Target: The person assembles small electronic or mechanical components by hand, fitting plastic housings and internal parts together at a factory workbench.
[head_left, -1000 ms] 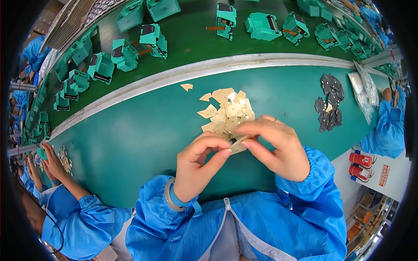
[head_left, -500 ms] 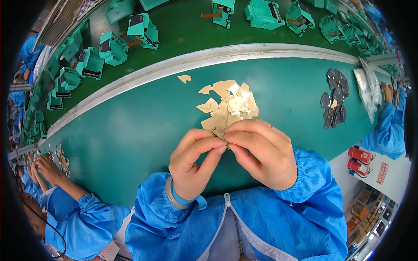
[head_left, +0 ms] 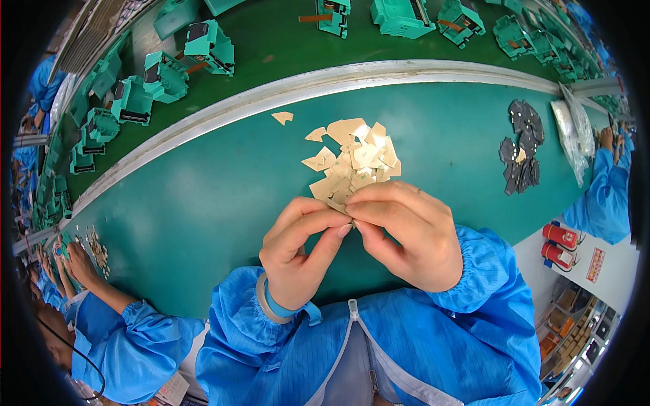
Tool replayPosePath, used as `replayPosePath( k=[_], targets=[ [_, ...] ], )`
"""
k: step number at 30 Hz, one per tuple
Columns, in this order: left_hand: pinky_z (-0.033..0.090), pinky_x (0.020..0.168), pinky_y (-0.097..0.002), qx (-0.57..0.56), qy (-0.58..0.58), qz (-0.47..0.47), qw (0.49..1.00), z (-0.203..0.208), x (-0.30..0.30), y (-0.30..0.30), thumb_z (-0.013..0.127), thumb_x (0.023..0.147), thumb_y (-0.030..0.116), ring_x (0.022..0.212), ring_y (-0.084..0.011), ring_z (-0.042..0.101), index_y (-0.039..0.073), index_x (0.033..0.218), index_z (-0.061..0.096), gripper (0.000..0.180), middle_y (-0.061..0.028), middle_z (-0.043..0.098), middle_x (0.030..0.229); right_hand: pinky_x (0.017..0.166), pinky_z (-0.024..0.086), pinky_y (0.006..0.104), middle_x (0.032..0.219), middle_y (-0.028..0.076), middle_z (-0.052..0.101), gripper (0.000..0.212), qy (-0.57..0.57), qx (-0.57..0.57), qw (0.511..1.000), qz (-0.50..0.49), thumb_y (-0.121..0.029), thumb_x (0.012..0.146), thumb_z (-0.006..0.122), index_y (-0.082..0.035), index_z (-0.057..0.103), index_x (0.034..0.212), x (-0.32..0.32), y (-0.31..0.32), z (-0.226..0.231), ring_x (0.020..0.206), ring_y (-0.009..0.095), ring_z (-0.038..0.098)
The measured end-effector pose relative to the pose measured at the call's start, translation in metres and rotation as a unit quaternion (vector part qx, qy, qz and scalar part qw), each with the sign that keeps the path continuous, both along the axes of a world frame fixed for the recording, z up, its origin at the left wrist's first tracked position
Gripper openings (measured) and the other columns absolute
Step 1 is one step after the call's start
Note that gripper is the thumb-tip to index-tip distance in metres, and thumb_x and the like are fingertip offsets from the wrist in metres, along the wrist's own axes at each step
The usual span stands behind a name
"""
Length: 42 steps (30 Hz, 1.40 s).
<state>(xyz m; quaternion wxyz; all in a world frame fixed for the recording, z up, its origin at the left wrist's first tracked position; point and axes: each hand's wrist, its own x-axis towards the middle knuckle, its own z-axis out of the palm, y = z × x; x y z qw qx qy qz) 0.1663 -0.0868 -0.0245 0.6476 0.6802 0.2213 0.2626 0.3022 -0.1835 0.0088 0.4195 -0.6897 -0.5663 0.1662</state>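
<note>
My left hand and my right hand meet fingertip to fingertip above the table, just in front of a loose heap of flat beige pieces. Both hands are closed in a pinch on a small thin beige piece, which the fingers cover almost fully. The heap's pieces are angular, thin and overlapping, some with a glare on them. One beige piece lies apart, beyond the heap to the left.
Dark flat pieces lie at the right, beside a clear plastic bag. Behind a metal rail, green plastic housings stand on a green belt. Co-workers in blue sleeves sit at both sides.
The green housings have shifted slightly left and the whole view a little upward. My hands keep the same pinch. The left co-worker's hand has moved a little.
</note>
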Motion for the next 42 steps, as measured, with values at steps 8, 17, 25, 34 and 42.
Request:
replayPosePath(
  k=[8, 17, 25, 34, 42],
  targets=[
    [0.046, 0.07, -0.024, -0.08, -0.015, -0.011, 0.997, -0.003, 0.003, -0.001, 0.062, 0.076, -0.01, 0.082, -0.0161, 0.057, -0.003, 0.091, 0.062, 0.016, -0.0102, 0.058, 0.089, 0.064, 0.049, 0.0322, 0.087, 0.009, 0.06, 0.02, 0.07, -0.023, 0.996, -0.043, 0.003, 0.068, 0.064, -0.003, 0.058, 0.087, 0.001, 0.001, -0.002, 0.075, 0.027, 0.06],
    [0.041, 0.074, -0.0232, -0.289, -0.067, 0.051, 0.954, -0.015, 0.006, 0.001, 0.056, 0.086, -0.001, 0.08, -0.011, 0.049, -0.001, 0.093, 0.057, 0.008, -0.0048, 0.052, 0.095, 0.057, 0.046, 0.0281, 0.077, 0.008, 0.06, 0.007, 0.198, -0.04, 0.97, -0.132, 0.003, 0.077, 0.059, 0.0, 0.059, 0.083, 0.031, 0.003, -0.023, 0.066, 0.017, 0.059],
    [0.046, 0.069, -0.0301, -0.352, -0.096, 0.061, 0.929, -0.016, 0.01, -0.004, 0.05, 0.09, 0.006, 0.074, -0.0126, 0.053, 0.002, 0.1, 0.051, 0.01, -0.0066, 0.056, 0.092, 0.065, 0.049, 0.0314, 0.09, 0.01, 0.06, 0.015, 0.042, -0.03, 0.997, -0.054, 0.001, 0.075, 0.062, -0.003, 0.058, 0.089, 0.019, 0.006, -0.024, 0.075, 0.028, 0.059],
    [0.048, 0.078, -0.0301, -0.336, -0.069, -0.004, 0.939, -0.01, 0.013, -0.003, 0.052, 0.086, -0.004, 0.087, -0.0162, 0.06, 0.001, 0.104, 0.047, 0.019, -0.0096, 0.061, 0.093, 0.076, 0.045, 0.0311, 0.089, 0.009, 0.059, 0.014, 0.339, -0.035, 0.939, -0.05, 0.002, 0.08, 0.055, -0.003, 0.057, 0.094, 0.014, 0.004, -0.017, 0.083, 0.023, 0.057],
    [0.049, 0.077, -0.0322, -0.298, -0.044, -0.045, 0.952, -0.02, 0.007, 0.004, 0.053, 0.086, -0.001, 0.086, -0.0197, 0.059, -0.002, 0.1, 0.056, 0.015, -0.0111, 0.058, 0.096, 0.071, 0.043, 0.0335, 0.086, 0.009, 0.058, 0.013, 0.178, -0.044, 0.983, -0.03, -0.001, 0.079, 0.058, -0.005, 0.059, 0.09, 0.021, 0.005, -0.02, 0.078, 0.025, 0.054]
  ],
)
